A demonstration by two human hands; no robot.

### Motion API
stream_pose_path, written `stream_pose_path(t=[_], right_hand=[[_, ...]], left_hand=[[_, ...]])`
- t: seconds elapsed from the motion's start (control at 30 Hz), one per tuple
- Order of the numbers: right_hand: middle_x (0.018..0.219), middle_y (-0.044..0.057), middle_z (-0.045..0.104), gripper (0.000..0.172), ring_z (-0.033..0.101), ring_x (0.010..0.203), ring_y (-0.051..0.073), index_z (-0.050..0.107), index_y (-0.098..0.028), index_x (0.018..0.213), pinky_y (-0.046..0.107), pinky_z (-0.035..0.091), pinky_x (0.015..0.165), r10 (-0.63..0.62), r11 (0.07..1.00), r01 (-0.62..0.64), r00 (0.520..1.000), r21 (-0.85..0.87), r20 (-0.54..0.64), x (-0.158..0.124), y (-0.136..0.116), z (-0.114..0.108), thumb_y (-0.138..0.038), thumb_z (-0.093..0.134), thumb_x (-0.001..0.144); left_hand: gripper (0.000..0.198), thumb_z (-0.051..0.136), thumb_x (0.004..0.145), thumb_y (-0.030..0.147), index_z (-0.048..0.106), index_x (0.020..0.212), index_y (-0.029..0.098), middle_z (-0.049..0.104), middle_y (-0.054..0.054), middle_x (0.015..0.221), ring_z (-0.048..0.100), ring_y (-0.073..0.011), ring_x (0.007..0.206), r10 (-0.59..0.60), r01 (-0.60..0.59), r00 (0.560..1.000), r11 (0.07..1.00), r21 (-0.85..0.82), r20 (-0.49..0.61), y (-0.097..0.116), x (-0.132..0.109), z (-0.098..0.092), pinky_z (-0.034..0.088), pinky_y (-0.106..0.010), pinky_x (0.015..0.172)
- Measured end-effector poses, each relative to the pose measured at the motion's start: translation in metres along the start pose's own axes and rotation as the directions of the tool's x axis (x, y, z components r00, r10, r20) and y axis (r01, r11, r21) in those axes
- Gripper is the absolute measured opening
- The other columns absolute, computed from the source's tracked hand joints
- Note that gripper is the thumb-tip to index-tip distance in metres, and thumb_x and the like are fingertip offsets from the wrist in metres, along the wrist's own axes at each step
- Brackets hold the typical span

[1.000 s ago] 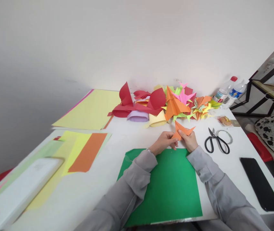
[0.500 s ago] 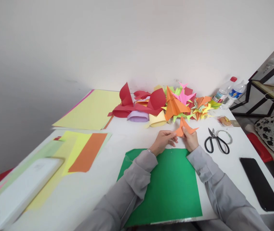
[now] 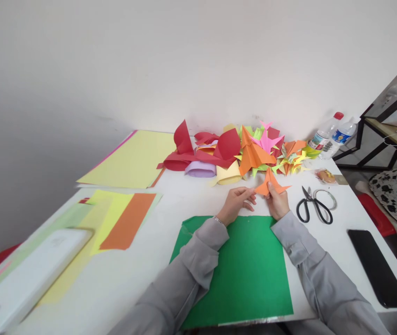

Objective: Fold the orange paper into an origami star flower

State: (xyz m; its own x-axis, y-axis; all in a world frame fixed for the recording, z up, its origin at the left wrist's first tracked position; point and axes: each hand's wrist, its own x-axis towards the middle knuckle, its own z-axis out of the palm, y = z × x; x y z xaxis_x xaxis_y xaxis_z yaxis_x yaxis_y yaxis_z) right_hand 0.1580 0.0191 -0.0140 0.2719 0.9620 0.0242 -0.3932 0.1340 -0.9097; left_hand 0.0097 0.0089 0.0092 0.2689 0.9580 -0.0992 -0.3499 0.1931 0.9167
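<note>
Sliding slightly rightward since the earlier frame, over the white tabletop, just beyond the green sheet! Gripped in the right hand, curled tight with thumb on top; pinched by the left hand, fingertips together: watch that orange folded paper. Pull too hard on its left tip, probably tear it; squeeze too much, crush a fold.
</note>
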Motion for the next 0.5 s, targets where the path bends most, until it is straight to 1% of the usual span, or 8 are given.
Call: stream_pose_path(t=[0.13, 0.27, 0.4, 0.43, 0.5], right_hand=[[0.044, -0.005, 0.05, 0.037, 0.043, 0.046, 0.009, 0.053, -0.019, 0.048, 0.024, 0.038, 0.046, -0.058, 0.987, 0.062, 0.998, -0.146, 0.034, -0.0018, 0.0008, -0.0018, -0.042, 0.071, 0.071], [0.049, -0.004, 0.052, 0.033, 0.044, 0.049, 0.01, 0.056, -0.018, 0.054, 0.024, 0.036, 0.046, -0.087, 0.954, 0.106, 0.993, -0.28, 0.08, -0.0047, -0.0005, -0.0031, -0.042, 0.069, 0.073], [0.049, -0.004, 0.053, 0.033, 0.045, 0.049, 0.01, 0.056, -0.018, 0.055, 0.024, 0.036, 0.046, -0.098, 0.939, 0.125, 0.99, -0.319, 0.1, -0.0052, -0.0004, -0.0041, -0.043, 0.068, 0.074], [0.048, -0.003, 0.053, 0.034, 0.045, 0.049, 0.011, 0.056, -0.019, 0.054, 0.024, 0.036, 0.046, -0.099, 0.94, 0.126, 0.99, -0.318, 0.1, -0.0046, 0.0, -0.0046, -0.044, 0.067, 0.074], [0.048, -0.003, 0.054, 0.036, 0.046, 0.049, 0.011, 0.057, -0.019, 0.055, 0.024, 0.037, 0.046, -0.078, 0.939, 0.118, 0.988, -0.322, 0.134, -0.003, 0.0009, -0.0057, -0.048, 0.064, 0.075]], left_hand=[[0.034, 0.074, 0.063, 0.042, 0.064, 0.065, 0.01, 0.061, -0.003, 0.057, 0.057, -0.0124, 0.048, 0.031, -0.032, 0.999, 0.991, 0.128, 0.01, -0.0049, -0.0003, 0.0017, 0.051, -0.026, 0.044], [0.032, 0.074, 0.064, 0.041, 0.065, 0.066, 0.01, 0.06, -0.002, 0.053, 0.056, -0.0117, 0.045, 0.066, -0.069, 0.998, 0.981, 0.181, 0.021, -0.0072, 0.0005, 0.0002, 0.052, -0.026, 0.044], [0.03, 0.074, 0.064, 0.039, 0.066, 0.066, 0.01, 0.06, -0.002, 0.052, 0.056, -0.0113, 0.043, 0.079, -0.083, 0.996, 0.981, 0.177, 0.028, -0.0081, 0.0016, -0.0021, 0.051, -0.025, 0.045], [0.03, 0.074, 0.065, 0.039, 0.066, 0.065, 0.01, 0.061, -0.002, 0.053, 0.056, -0.0113, 0.043, 0.071, -0.076, 0.997, 0.984, 0.162, 0.035, -0.0081, 0.0018, -0.0024, 0.051, -0.026, 0.045], [0.03, 0.073, 0.066, 0.039, 0.066, 0.065, 0.009, 0.061, -0.003, 0.054, 0.056, -0.0115, 0.044, 0.048, -0.054, 0.997, 0.992, 0.115, 0.055, -0.0076, 0.0018, -0.0026, 0.051, -0.026, 0.045]])
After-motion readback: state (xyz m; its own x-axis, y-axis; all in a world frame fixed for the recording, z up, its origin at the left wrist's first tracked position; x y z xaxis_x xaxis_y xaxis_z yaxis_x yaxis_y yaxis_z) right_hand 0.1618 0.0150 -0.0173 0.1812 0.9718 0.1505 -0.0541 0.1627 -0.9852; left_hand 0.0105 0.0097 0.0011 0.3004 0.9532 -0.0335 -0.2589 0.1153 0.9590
